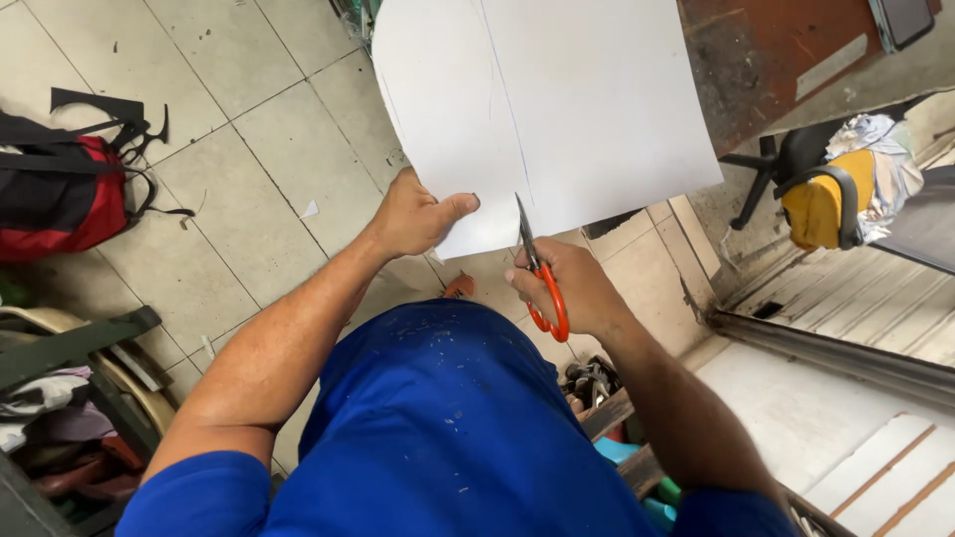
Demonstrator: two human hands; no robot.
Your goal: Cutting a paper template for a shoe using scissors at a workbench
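While left hand [413, 219] pinches white sheet [547, 109], right hand [567, 283] grips orange-handled scissors [542, 283].

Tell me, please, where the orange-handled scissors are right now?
In the head view, the orange-handled scissors are in the right hand, blades at the white sheet's lower edge.

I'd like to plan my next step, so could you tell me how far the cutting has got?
Barely started: the scissors in the right hand bite only the near edge of the white sheet, which the left hand steadies. The pencilled line ahead remains uncut.
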